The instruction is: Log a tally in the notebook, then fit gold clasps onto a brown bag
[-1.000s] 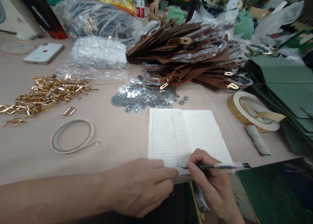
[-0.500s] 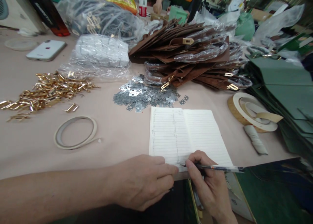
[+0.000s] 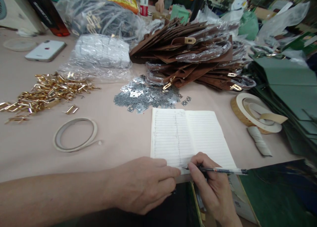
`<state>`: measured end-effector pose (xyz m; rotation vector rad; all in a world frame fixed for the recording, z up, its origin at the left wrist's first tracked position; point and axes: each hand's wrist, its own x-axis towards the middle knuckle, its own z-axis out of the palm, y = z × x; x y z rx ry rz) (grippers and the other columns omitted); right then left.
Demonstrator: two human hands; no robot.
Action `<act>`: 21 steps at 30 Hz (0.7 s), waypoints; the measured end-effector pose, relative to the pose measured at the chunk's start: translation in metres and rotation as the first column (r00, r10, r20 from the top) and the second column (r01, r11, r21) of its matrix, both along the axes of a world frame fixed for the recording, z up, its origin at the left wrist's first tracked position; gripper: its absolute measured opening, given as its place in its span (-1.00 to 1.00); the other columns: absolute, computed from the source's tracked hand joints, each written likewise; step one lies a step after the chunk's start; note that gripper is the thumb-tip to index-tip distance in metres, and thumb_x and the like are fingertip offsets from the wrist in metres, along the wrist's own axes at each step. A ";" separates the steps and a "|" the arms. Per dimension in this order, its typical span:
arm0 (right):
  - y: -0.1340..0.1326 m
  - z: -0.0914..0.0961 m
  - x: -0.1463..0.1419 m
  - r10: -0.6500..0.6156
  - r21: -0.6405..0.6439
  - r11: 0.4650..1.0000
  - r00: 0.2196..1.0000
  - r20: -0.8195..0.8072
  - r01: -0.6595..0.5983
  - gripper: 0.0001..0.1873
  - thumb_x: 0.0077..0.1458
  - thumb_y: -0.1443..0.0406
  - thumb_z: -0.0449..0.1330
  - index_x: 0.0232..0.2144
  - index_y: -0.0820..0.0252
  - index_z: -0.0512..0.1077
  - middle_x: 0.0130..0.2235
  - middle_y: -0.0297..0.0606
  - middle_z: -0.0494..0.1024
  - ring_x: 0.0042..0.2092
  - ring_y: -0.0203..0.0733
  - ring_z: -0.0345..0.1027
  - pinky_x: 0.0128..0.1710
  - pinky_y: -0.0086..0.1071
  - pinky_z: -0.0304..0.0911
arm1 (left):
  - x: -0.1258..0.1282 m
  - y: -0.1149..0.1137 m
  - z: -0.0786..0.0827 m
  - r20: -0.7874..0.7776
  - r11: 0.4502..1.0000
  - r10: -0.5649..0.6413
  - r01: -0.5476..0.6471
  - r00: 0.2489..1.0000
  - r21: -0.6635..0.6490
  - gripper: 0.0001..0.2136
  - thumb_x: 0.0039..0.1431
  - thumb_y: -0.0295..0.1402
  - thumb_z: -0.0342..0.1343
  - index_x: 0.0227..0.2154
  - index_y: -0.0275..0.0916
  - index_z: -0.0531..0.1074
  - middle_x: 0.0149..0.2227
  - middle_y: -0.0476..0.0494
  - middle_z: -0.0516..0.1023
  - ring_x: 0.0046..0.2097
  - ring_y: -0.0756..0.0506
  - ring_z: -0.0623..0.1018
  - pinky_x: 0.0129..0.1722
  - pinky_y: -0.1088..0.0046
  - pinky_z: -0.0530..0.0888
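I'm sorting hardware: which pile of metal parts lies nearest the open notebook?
The pile of flat silver plates, just beyond the far edge of the notebook; the gold clasps lie far off to the left.

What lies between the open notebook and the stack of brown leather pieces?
In the head view, a scattered heap of small silver metal plates lies between the notebook and the brown stack.
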<state>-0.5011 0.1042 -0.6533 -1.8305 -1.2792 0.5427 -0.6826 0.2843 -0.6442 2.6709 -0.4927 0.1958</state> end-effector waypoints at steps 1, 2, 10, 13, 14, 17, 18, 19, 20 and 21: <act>0.000 0.000 0.000 0.006 -0.002 1.000 1.000 -0.002 -0.006 -0.72 0.48 0.24 0.10 -0.36 0.10 0.34 -0.41 -0.42 0.31 -0.37 -0.25 0.21 -0.38 -0.37 0.11 | 0.000 0.000 0.000 -0.001 1.000 0.000 0.000 1.000 0.002 -0.88 0.47 -0.38 0.02 -0.17 -0.28 0.43 -0.01 -0.22 0.58 -0.24 -0.11 0.46 -0.23 0.30 0.46; 0.000 0.001 0.001 0.005 0.002 1.000 1.000 -0.006 -0.005 -0.72 0.48 0.23 0.10 -0.36 0.10 0.35 -0.41 -0.42 0.31 -0.38 -0.26 0.21 -0.38 -0.37 0.11 | 0.000 0.000 0.000 0.002 1.000 -0.002 0.002 1.000 0.000 -0.88 0.47 -0.38 0.02 -0.18 -0.27 0.43 -0.02 -0.22 0.58 -0.25 -0.11 0.45 -0.24 0.30 0.46; 0.003 0.002 -0.006 -0.062 0.040 0.997 0.998 -0.011 0.063 -0.73 0.47 0.24 0.12 -0.35 0.10 0.38 -0.42 -0.44 0.31 -0.40 -0.28 0.21 -0.41 -0.42 0.14 | -0.002 -0.001 0.001 0.024 1.000 0.008 -0.008 1.000 -0.012 -0.91 0.43 -0.40 0.07 -0.24 -0.26 0.41 -0.11 -0.20 0.55 -0.30 -0.11 0.42 -0.31 0.30 0.44; 0.004 0.001 -0.007 -0.062 0.021 0.998 0.998 0.012 0.062 -0.73 0.47 0.23 0.12 -0.36 0.10 0.38 -0.42 -0.44 0.31 -0.39 -0.28 0.21 -0.39 -0.41 0.14 | -0.002 -0.001 0.001 0.019 1.000 0.009 -0.009 1.000 -0.016 -0.90 0.44 -0.39 0.05 -0.21 -0.26 0.43 -0.10 -0.20 0.56 -0.28 -0.11 0.44 -0.28 0.31 0.47; 0.004 0.001 -0.007 -0.065 0.016 0.998 0.998 0.016 0.065 -0.73 0.47 0.23 0.13 -0.35 0.11 0.38 -0.42 -0.43 0.32 -0.38 -0.28 0.21 -0.38 -0.40 0.14 | -0.002 -0.001 0.001 0.014 1.000 0.010 -0.010 1.000 -0.019 -0.89 0.45 -0.39 0.04 -0.21 -0.27 0.43 -0.10 -0.20 0.57 -0.27 -0.11 0.45 -0.27 0.31 0.48; 0.005 0.000 -0.007 -0.060 0.014 0.998 0.998 0.024 0.060 -0.73 0.47 0.23 0.12 -0.35 0.11 0.37 -0.42 -0.43 0.31 -0.38 -0.27 0.21 -0.38 -0.39 0.13 | -0.003 0.000 0.002 -0.001 1.000 0.004 -0.004 1.000 -0.020 -0.89 0.45 -0.39 0.04 -0.19 -0.28 0.44 -0.07 -0.20 0.57 -0.25 -0.12 0.46 -0.25 0.29 0.49; 0.005 0.000 -0.008 -0.056 0.017 0.998 0.998 0.030 0.056 -0.73 0.48 0.23 0.12 -0.35 0.11 0.37 -0.42 -0.43 0.31 -0.39 -0.27 0.21 -0.39 -0.39 0.13 | -0.003 0.000 0.002 -0.006 1.000 0.002 -0.002 1.000 -0.017 -0.88 0.45 -0.38 0.04 -0.18 -0.29 0.45 -0.06 -0.21 0.57 -0.24 -0.12 0.46 -0.24 0.29 0.50; 0.006 0.000 -0.008 -0.052 0.020 0.998 0.998 0.036 0.052 -0.72 0.48 0.23 0.11 -0.35 0.11 0.36 -0.42 -0.43 0.30 -0.39 -0.27 0.21 -0.39 -0.39 0.13 | -0.003 0.000 0.002 -0.009 1.000 0.001 -0.001 1.000 -0.015 -0.88 0.45 -0.38 0.04 -0.17 -0.29 0.45 -0.04 -0.21 0.57 -0.24 -0.12 0.47 -0.23 0.29 0.50; 0.006 0.000 -0.009 -0.048 0.022 0.999 0.998 0.042 0.047 -0.72 0.48 0.24 0.11 -0.35 0.11 0.36 -0.42 -0.42 0.30 -0.39 -0.26 0.21 -0.39 -0.38 0.13 | -0.004 0.000 0.002 -0.010 1.000 -0.001 0.001 1.000 -0.015 -0.87 0.45 -0.38 0.04 -0.17 -0.29 0.45 -0.03 -0.22 0.57 -0.24 -0.12 0.47 -0.23 0.29 0.51; 0.006 0.001 -0.010 -0.046 0.023 0.999 0.998 0.047 0.044 -0.72 0.48 0.24 0.11 -0.35 0.11 0.36 -0.42 -0.42 0.31 -0.38 -0.26 0.21 -0.39 -0.38 0.13 | -0.004 0.001 0.002 -0.010 1.000 -0.001 0.001 1.000 -0.017 -0.87 0.46 -0.38 0.03 -0.17 -0.29 0.45 -0.02 -0.22 0.58 -0.24 -0.12 0.46 -0.23 0.29 0.51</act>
